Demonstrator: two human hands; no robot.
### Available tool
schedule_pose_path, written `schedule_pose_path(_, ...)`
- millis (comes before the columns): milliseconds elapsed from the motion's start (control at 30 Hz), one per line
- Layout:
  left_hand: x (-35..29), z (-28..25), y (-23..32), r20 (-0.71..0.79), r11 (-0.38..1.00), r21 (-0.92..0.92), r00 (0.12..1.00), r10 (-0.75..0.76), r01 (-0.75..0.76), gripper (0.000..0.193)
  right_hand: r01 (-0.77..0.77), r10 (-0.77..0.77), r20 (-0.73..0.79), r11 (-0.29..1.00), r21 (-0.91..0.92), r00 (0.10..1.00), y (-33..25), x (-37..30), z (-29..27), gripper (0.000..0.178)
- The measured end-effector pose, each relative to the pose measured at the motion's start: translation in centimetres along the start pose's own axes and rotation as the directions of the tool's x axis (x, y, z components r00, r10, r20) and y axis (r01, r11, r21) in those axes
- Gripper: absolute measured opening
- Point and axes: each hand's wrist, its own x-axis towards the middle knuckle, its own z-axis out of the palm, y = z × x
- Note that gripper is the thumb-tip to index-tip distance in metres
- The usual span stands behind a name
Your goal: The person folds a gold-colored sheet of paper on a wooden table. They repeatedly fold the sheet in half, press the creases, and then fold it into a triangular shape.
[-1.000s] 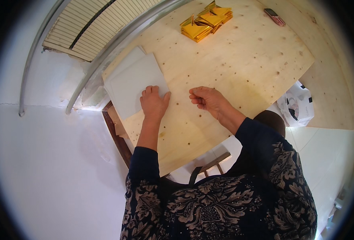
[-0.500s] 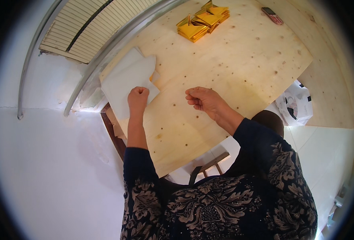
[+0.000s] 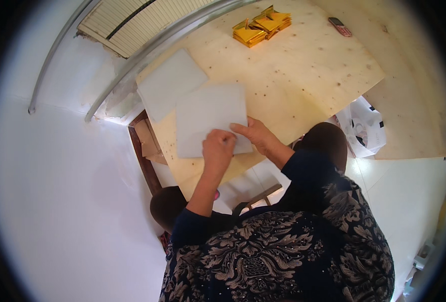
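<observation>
Looking down through the head camera, I saw my left hand [image 3: 219,147] pressed knuckles-up on the near edge of a white sheet of paper [image 3: 210,117], fingers curled loosely onto it; whether they pinched the edge I could not tell. My right hand [image 3: 255,135] lay just beside it, touching the same near edge of the sheet with its fingers stretched flat toward the left hand. The sheet lay flat on the pale plywood table [image 3: 303,75], close to the table's near edge. A stack of white paper [image 3: 170,83] sat just beyond it, toward the far left corner, the sheet overlapping its corner. Well apart, at the far side of the table, lay a pile of gold folded papers [image 3: 261,25], and beyond them to the right a small phone [image 3: 339,26].
</observation>
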Motion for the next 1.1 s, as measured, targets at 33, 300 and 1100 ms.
schedule_pose_path(33,-1.6,0.2,0.1,0.031,0.997,0.004,0.996,0.078,-0.079,0.016,0.035,-0.028,-0.077,0.995,0.097,0.997,1.1,-1.0,0.3,0.047)
schedule_pose_path(300,-12.1,-3.8,-3.0,0.062,0.909,0.273,0.948,0.311,-0.316,0.074,-0.111,0.143,-0.081,0.943,0.315,0.986,5.1,-8.1,-1.8,0.038)
schedule_pose_path(1100,-19.0,-9.9,-3.6,0.439,0.943,0.188,0.883,0.168,-0.273,0.02,-0.133,0.127,-0.133,0.991,-0.031,0.983,7.8,-11.0,-2.4,0.028)
